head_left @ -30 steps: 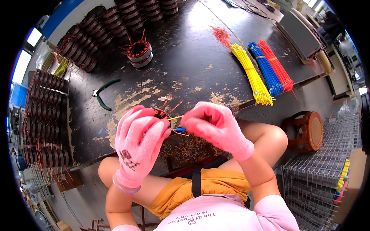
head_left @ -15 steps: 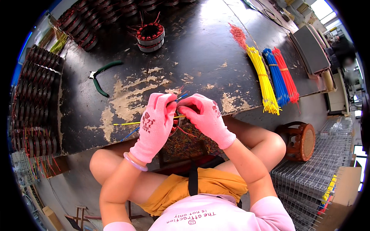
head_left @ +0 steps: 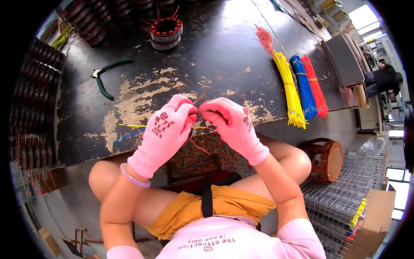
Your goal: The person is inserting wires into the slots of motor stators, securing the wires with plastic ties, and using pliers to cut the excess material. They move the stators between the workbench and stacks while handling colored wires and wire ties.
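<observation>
Extending over the front of the workbench [head_left: 215, 47], a yellow wire [head_left: 132, 125] and blue wire [head_left: 129, 135] emerge from behind the left hand [head_left: 167, 123]; the right hand [head_left: 233, 125] adjoins it, both curled, their exact grip hidden. Pliers [head_left: 97, 74] lie farther back.

We brought both pink-gloved hands together ahead of the orange-yellow shorts [head_left: 248, 202], fingertips so close that touching could not be told from nearly touching. Our left hand [head_left: 167, 125] lay ahead of the shorts' left half, back upward, fingers bent inward toward the right. Our right hand [head_left: 230, 124] lay ahead of their right half, fingers curled and knuckles raised. Both wrists angled inward; a pale bracelet [head_left: 134, 178] circled the left one. Our bare left forearm [head_left: 118, 203] rose along the shorts' left side, the right forearm [head_left: 279, 181] along their right, both elbows bent outward. Our bare thighs spread from the shorts to either side.
</observation>
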`<state>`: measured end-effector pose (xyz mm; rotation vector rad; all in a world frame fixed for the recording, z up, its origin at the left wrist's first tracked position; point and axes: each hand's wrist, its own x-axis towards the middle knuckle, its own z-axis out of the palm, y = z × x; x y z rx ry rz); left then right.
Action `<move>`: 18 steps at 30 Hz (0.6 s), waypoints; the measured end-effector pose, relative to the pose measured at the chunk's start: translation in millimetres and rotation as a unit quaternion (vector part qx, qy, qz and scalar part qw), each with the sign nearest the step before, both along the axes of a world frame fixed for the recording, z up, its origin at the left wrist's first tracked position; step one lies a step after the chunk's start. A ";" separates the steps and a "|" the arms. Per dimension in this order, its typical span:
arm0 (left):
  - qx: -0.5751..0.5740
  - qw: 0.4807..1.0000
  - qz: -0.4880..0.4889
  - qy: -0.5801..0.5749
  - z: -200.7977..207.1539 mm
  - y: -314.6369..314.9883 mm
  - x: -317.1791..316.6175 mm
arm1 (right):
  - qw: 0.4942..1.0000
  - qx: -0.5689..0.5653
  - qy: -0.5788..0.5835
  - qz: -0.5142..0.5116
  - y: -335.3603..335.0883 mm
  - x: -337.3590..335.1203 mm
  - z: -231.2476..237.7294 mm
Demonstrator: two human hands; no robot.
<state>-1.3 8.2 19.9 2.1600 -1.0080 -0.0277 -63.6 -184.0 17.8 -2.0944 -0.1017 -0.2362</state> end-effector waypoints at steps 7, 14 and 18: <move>-0.039 0.998 0.011 0.044 0.0 -4.6 -4.2 | 0.995 0.081 0.051 0.009 -3.6 4.7 8.2; -0.017 0.997 0.046 0.056 -3.3 -7.5 -7.1 | 0.978 0.141 0.154 0.010 -7.7 6.1 10.7; -0.063 0.997 0.036 0.038 -10.4 -8.5 -9.7 | 0.984 0.121 0.128 0.020 -9.2 8.3 9.2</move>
